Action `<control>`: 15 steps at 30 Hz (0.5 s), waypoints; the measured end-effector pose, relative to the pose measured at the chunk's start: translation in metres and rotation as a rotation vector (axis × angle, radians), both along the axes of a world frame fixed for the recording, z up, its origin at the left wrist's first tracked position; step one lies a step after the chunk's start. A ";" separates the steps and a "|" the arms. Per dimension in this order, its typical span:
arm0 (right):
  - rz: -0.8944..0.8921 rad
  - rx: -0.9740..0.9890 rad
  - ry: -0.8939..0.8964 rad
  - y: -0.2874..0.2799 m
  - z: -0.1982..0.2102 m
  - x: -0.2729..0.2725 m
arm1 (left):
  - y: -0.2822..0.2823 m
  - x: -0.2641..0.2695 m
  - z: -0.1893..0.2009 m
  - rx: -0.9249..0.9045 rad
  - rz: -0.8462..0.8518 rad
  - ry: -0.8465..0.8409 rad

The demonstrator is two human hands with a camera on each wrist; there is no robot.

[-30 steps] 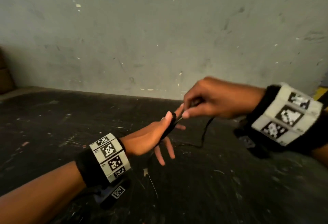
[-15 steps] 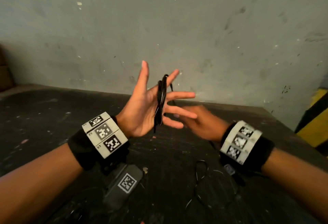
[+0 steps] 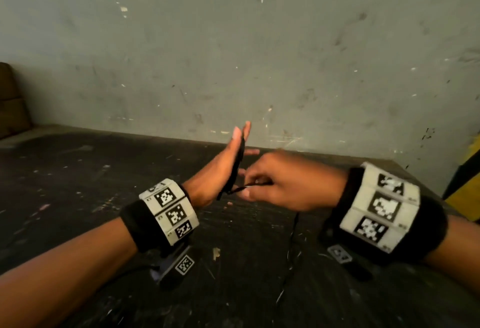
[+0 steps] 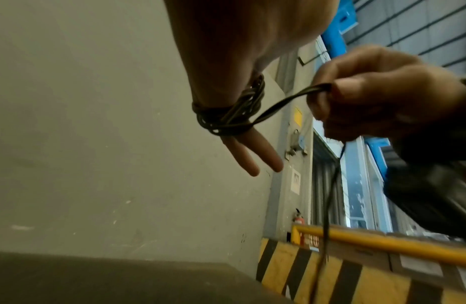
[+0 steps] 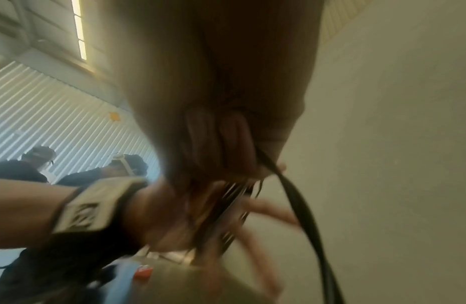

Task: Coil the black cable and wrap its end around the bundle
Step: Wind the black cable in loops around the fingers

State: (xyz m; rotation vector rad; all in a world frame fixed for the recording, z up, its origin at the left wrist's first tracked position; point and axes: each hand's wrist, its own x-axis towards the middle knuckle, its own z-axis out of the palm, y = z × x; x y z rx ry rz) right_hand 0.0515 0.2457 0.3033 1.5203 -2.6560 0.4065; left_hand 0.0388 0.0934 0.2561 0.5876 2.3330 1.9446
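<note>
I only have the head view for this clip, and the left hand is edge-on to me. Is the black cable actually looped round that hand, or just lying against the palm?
Observer: Looped. The left wrist view shows the black cable wound in several turns round the left hand.
Operator: Are the fingers curled to hold it?
Observer: No. The two fingers that show poke out straight below the turns.
Operator: And the right hand's grip?
Observer: The right hand pinches a strand that runs straight from the turns; the loose tail hangs down from under that hand.
</note>
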 end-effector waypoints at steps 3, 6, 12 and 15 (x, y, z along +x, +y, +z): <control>0.004 0.069 0.059 0.013 0.036 -0.010 | 0.001 0.010 -0.008 -0.150 -0.119 -0.049; -0.026 0.052 0.136 0.025 0.068 -0.020 | -0.001 0.022 -0.006 -0.222 -0.227 -0.101; -0.140 -0.081 0.194 0.054 0.083 -0.050 | -0.005 0.040 0.011 -0.023 -0.520 -0.228; -0.182 -0.127 0.218 0.056 0.051 -0.064 | -0.003 0.041 0.027 0.136 -0.598 -0.220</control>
